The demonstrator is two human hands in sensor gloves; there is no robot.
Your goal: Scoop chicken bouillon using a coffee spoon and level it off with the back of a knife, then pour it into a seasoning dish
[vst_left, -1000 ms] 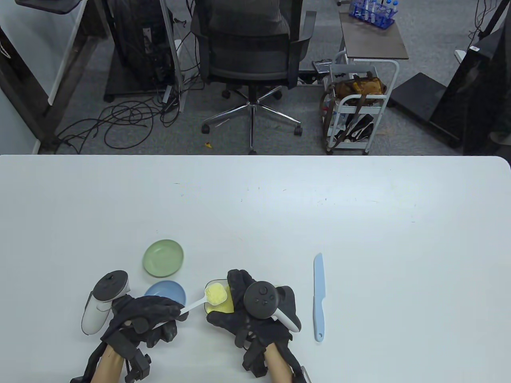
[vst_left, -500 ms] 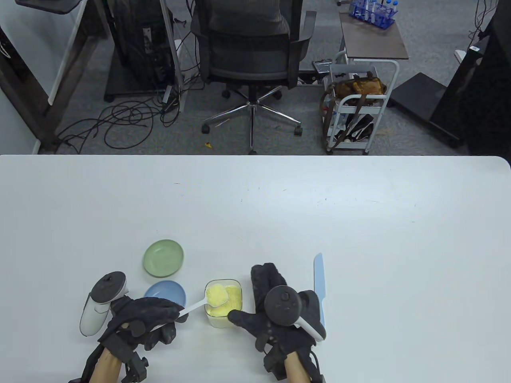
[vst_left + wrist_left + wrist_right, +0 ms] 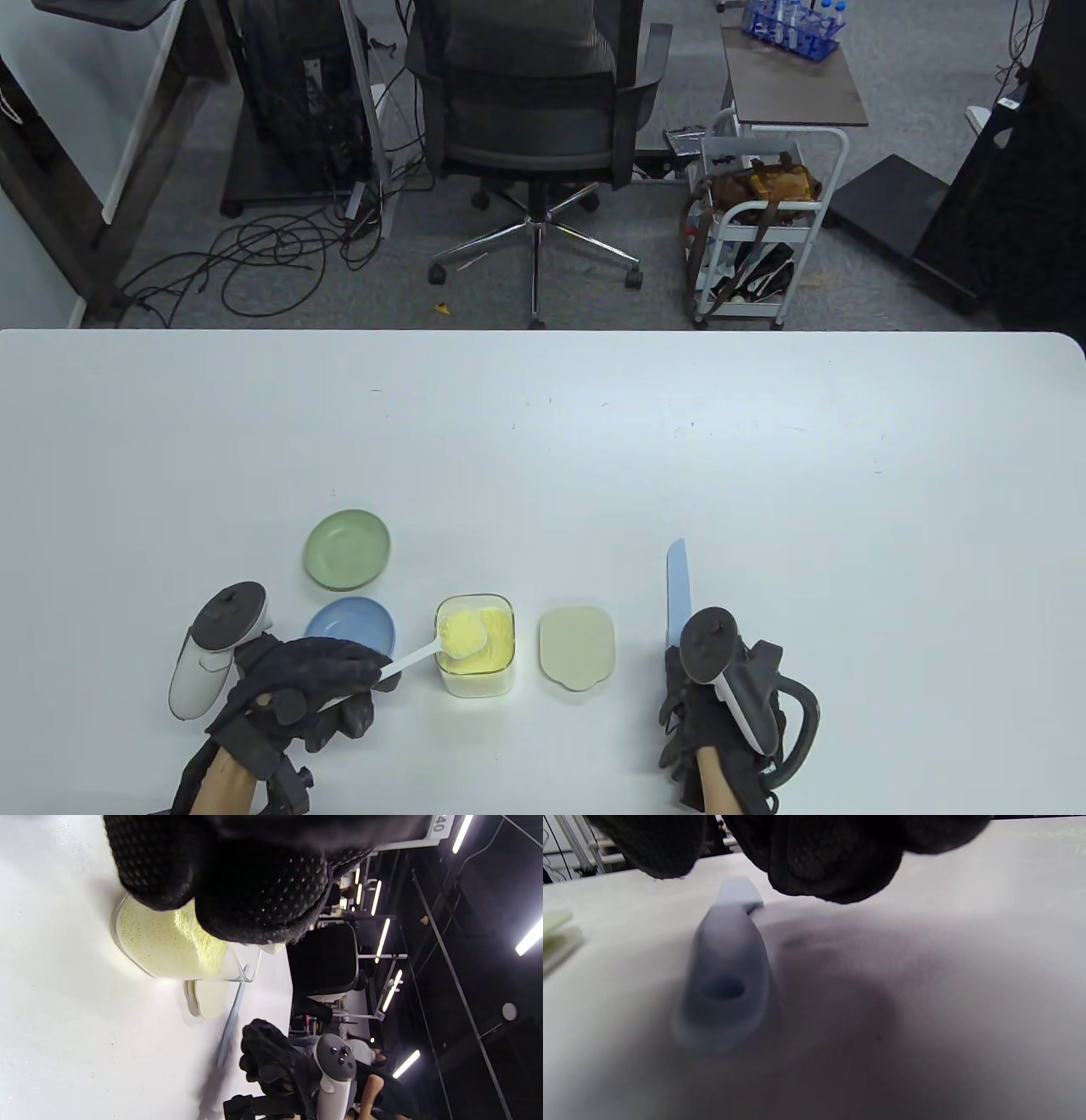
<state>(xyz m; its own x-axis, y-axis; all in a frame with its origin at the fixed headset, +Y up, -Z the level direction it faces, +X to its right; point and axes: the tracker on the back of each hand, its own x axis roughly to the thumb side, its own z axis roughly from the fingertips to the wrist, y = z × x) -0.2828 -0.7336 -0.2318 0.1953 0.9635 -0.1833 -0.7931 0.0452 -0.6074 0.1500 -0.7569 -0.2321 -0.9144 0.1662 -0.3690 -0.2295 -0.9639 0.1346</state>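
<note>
Two hands low: left hand (image 3: 297, 688) fingers around heaped spoon (image 3: 441, 641), right hand (image 3: 721, 722) fingers loose above knife (image 3: 678, 586).

The left hand (image 3: 297, 692) lies low at the near edge, fingers curled in a grip, knuckles up, tracker on its back; the right hand (image 3: 708, 722) hangs well apart to the right, fingers pointing down, loosely bent, holding nothing

Your tabletop layout
Your two dishes (image 3: 349, 586) lie left of the bouillon tub (image 3: 477, 644); the lid (image 3: 578, 646) lies right of it, the knife (image 3: 678, 592) farther right.
</note>
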